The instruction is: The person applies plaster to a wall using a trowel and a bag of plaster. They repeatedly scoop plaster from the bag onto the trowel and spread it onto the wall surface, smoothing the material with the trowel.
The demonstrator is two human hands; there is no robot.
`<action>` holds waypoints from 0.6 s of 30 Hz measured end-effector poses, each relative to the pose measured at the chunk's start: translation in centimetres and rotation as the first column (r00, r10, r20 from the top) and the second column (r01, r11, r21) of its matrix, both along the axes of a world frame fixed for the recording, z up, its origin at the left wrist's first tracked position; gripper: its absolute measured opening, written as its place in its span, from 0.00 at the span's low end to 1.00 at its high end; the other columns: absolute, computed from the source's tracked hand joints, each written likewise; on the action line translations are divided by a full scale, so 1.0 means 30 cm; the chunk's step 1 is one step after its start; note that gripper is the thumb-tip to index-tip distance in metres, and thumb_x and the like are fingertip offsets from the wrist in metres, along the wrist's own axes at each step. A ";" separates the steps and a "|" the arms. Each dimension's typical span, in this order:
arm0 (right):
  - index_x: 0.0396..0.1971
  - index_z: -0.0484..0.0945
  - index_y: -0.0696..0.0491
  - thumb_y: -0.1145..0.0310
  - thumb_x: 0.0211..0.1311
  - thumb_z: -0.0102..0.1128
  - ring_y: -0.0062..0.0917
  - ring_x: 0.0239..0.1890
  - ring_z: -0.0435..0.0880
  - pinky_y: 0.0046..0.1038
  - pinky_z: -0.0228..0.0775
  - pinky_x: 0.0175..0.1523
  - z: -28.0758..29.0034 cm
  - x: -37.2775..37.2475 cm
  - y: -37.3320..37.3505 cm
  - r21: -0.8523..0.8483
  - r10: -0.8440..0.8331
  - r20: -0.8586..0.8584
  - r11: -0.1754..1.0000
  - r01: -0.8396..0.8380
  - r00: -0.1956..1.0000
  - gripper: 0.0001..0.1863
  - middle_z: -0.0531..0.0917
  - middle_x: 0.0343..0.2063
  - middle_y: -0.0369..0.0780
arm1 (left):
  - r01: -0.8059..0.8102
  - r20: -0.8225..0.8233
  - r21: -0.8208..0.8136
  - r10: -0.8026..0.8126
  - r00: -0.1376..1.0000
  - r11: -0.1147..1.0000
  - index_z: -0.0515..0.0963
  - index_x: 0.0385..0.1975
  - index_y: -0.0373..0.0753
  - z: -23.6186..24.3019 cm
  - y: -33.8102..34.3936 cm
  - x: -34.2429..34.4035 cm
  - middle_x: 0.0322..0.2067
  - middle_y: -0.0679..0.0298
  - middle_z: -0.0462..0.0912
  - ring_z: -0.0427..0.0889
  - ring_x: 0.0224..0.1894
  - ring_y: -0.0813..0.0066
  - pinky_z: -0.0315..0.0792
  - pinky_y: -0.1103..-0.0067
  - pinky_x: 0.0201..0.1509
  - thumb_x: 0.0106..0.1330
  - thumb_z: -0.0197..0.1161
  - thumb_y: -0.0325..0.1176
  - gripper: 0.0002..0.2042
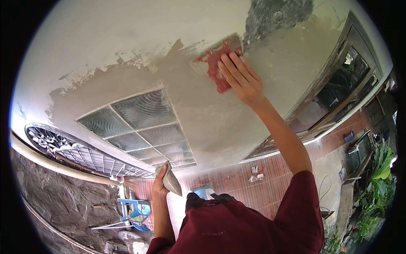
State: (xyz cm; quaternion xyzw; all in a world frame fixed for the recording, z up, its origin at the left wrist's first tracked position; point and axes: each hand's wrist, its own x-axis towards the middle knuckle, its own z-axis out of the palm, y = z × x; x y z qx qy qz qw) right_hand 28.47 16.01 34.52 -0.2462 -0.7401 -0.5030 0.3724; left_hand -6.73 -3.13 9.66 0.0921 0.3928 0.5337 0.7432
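My right hand (243,80) reaches up to the wall and presses a flat red plaster spreader (215,67) against it. Its fingers lie over the spreader's face, which is smeared with plaster. Around it the wall carries a damp, grey-beige coat of plaster (198,110) with a ragged upper edge. Lower down, my left hand (160,180) is closed around a grey, plaster-coated piece (171,182) with a pointed lower end. Its exact kind cannot be made out. Above that hand is a glass-block window (144,122) set in the wall.
A dark rough patch (270,21) marks the wall above the spreader. At right is a framed window (347,80). Red tiles (228,173) cover the floor. A blue folding chair (135,209) stands left, near bare soil (63,190); plants (374,190) grow at right.
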 end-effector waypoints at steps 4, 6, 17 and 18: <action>0.54 0.76 0.55 0.74 0.59 0.55 0.32 0.63 0.70 0.34 0.65 0.66 -0.105 0.017 0.068 -0.072 -0.062 -0.049 0.996 0.058 0.997 0.20 0.73 0.60 0.40 | -0.009 0.088 0.034 0.006 0.996 0.999 0.78 0.47 0.44 -0.014 0.010 0.029 0.34 0.68 0.81 0.80 0.32 0.76 0.77 0.77 0.35 0.62 0.68 0.41 0.16; 0.52 0.77 0.55 0.75 0.59 0.55 0.34 0.62 0.72 0.35 0.67 0.64 -0.249 0.042 0.058 -0.120 -0.035 -0.093 0.992 0.024 0.995 0.19 0.76 0.57 0.41 | -0.031 0.082 -0.028 0.033 0.996 0.999 0.78 0.45 0.43 -0.028 0.007 0.034 0.33 0.68 0.81 0.80 0.31 0.75 0.78 0.77 0.34 0.62 0.67 0.41 0.15; 0.51 0.78 0.60 0.75 0.59 0.54 0.42 0.59 0.75 0.41 0.70 0.61 -0.546 -0.011 -0.272 -0.311 -0.038 -0.565 0.935 -0.170 0.824 0.19 0.78 0.53 0.48 | -0.009 0.012 -0.013 0.010 1.000 1.000 0.78 0.42 0.42 0.020 -0.050 0.003 0.32 0.67 0.81 0.80 0.30 0.76 0.77 0.77 0.33 0.64 0.66 0.40 0.13; 0.51 0.78 0.61 0.74 0.59 0.54 0.43 0.58 0.76 0.42 0.70 0.60 -0.482 -0.020 -0.291 -0.267 -0.023 -0.642 0.944 -0.195 0.767 0.18 0.79 0.53 0.48 | -0.011 0.020 -0.016 0.011 1.000 1.000 0.78 0.42 0.41 0.026 -0.049 -0.004 0.32 0.67 0.81 0.80 0.30 0.76 0.77 0.77 0.33 0.63 0.66 0.40 0.13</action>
